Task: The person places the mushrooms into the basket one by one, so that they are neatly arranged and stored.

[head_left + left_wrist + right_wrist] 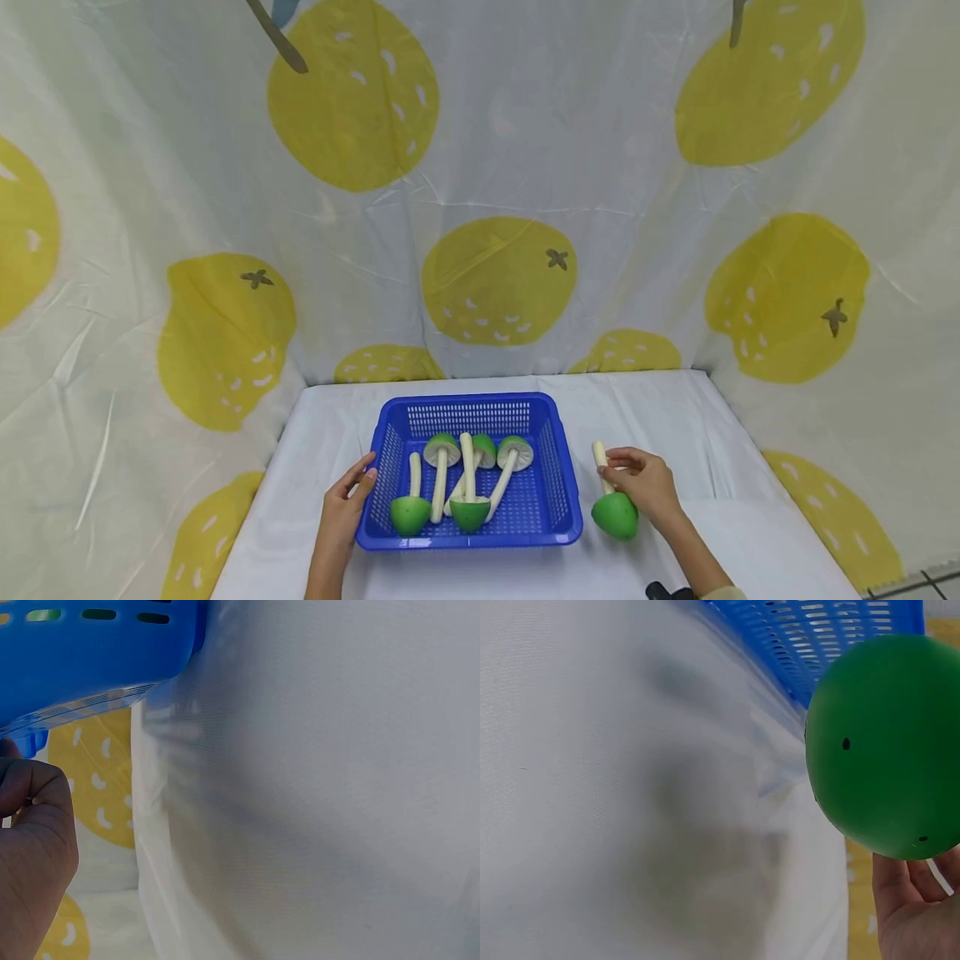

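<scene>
- My right hand [647, 485] is wrapped around the pale stem of a green-capped toy mushroom [613, 502]; the stem slants up past my fingers while the round green plastic cap [885, 742] hangs below them, close over the white-covered table [660, 417]. Holding it by the stem keeps the bulky cap clear of my palm, I judge.
- My left hand [347, 505] lies with fairly straight fingers against the outer wall of the blue perforated plastic basket [557, 454], touching its near left corner; that reads to me as steadying it. In the left wrist view the knuckles [34, 825] sit just under the basket's rim [90, 652].
- The basket stands between my two hands, just beside the left one and a little apart from the right.
- Inside it lie five more toy mushrooms [468, 483] with white stems, some cap-down toward me, some cap-up away from me, overlapping loosely.
- Behind and around everything hangs a white cloth backdrop printed with large yellow fruit [498, 279].
</scene>
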Tool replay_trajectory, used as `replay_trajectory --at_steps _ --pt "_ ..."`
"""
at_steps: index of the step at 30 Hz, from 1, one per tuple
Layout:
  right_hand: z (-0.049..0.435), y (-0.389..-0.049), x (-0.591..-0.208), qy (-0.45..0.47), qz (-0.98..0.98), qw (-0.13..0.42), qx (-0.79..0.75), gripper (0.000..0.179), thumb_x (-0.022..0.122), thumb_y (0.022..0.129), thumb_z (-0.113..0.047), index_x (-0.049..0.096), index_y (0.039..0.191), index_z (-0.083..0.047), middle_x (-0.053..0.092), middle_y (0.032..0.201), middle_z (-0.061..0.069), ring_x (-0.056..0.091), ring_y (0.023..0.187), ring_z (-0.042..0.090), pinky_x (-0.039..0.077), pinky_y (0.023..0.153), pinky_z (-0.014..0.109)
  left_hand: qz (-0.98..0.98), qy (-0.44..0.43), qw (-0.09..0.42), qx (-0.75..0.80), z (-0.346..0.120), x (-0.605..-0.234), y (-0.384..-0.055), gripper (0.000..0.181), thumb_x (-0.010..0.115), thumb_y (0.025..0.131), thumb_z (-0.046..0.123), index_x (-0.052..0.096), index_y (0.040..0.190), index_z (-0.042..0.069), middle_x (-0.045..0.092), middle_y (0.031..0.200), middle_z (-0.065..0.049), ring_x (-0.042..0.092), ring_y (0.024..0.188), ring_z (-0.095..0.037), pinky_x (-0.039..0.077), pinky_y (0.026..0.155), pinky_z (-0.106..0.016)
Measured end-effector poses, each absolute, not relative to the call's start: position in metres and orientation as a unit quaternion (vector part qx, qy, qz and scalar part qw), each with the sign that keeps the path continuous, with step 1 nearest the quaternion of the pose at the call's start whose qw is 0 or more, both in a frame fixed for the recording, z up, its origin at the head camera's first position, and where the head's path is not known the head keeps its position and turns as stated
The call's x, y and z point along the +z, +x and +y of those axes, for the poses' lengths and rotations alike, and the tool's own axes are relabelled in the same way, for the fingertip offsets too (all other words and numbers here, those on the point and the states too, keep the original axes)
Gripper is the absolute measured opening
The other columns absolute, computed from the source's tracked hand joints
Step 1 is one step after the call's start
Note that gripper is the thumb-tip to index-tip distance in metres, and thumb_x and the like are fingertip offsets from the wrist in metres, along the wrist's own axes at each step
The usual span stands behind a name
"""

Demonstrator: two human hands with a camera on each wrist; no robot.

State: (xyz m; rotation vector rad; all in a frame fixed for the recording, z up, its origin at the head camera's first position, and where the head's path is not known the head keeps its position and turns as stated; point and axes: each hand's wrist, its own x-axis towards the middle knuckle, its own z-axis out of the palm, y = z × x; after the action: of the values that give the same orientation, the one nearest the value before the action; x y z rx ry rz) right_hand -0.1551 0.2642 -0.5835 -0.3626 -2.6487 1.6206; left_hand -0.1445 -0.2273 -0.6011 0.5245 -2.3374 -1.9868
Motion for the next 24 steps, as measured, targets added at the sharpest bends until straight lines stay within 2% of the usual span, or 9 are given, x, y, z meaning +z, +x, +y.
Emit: replay_trajectory --at_steps 7,14,24 --pt "0.264 -0.157 -0.574 -0.123 -0.831 0.005 0.542 0.045 0.087 0.085 -0.025 0.073 0.121 -0.003 0.075 0.111 0.013 0.068 0.086 0.007 0.059 0.07 0.025 -0.75 0.172 0.003 -0.639 -0.229 -0.602 -0.147 0.05 0.065 0.102 0.038 0.059 0.147 0.017 0.061 0.111 0.001 0.059 0.095 -0.012 0.053 0.075 -0.021" --pt "0.26 -0.16 -0.569 -0.117 -0.828 0.013 0.548 0.049 0.085 0.086 -0.029 0.071 0.125 -0.003 0.073 0.116 0.015 0.069 0.089 0.008 0.06 0.072 0.025 -0.75 0.175 0.008 -0.638 -0.227 -0.6 -0.144 0.051 0.066 0.1 0.043 0.06 0.146 0.021 0.061 0.111 0.002 0.06 0.096 -0.011 0.053 0.076 -0.021" --pt "0.251 -0.166 -0.561 -0.121 -0.824 0.02 0.553 0.047 0.085 0.087 -0.03 0.072 0.123 -0.003 0.073 0.115 0.015 0.068 0.093 0.013 0.059 0.073 0.025 -0.754 0.169 0.014 -0.635 -0.227 -0.601 -0.144 0.052 0.066 0.1 0.045 0.06 0.146 0.021 0.061 0.113 0.0 0.058 0.102 -0.016 0.051 0.078 -0.019"
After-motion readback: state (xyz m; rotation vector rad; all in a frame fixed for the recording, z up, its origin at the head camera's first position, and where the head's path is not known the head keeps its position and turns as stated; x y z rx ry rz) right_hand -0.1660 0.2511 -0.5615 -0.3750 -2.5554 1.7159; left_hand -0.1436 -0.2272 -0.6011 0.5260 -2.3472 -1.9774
